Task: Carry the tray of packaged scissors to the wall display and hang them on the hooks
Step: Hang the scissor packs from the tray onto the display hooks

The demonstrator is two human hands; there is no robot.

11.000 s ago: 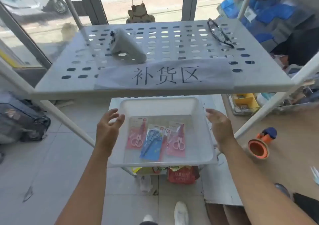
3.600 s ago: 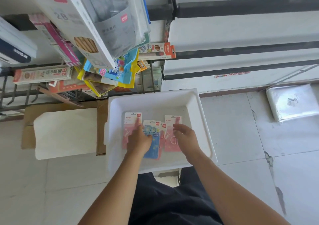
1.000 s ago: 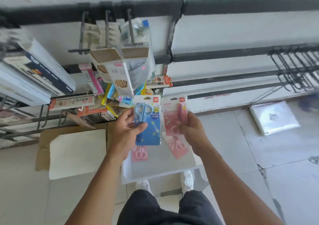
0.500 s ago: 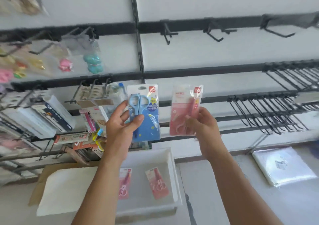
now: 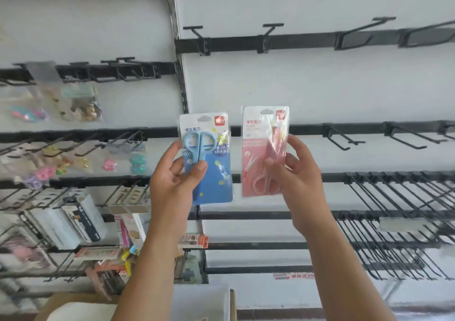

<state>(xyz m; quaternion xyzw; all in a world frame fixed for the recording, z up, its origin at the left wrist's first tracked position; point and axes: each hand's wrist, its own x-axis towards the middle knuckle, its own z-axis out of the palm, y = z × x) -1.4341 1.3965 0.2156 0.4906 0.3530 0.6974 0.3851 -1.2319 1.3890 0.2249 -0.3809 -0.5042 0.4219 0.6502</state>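
Head view: both packs are now lifted higher vs half a sec ago, in front of the empty hooks [image 5: 267, 36] of the wall display, so hanging looks like the next step. Left hand [image 5: 172, 185] pinches the blue scissors pack [image 5: 209, 158] w/ thumb in front, fingers behind. Right hand [image 5: 299, 180] pinches the pink scissors pack [image 5: 261, 148] the same way. Both arms are raised, packs upright and apart. Tray [image 5: 202, 303] is low, at the bottom edge.

Blue scissors pack [image 5: 209, 158] glossy clear plastic over printed card, pink scissors pack [image 5: 264, 148] likewise glossy, scissor handles smooth plastic, hooks [image 5: 342, 139] matt black, probably metal, wall panel [image 5: 307, 84] smooth matt white.
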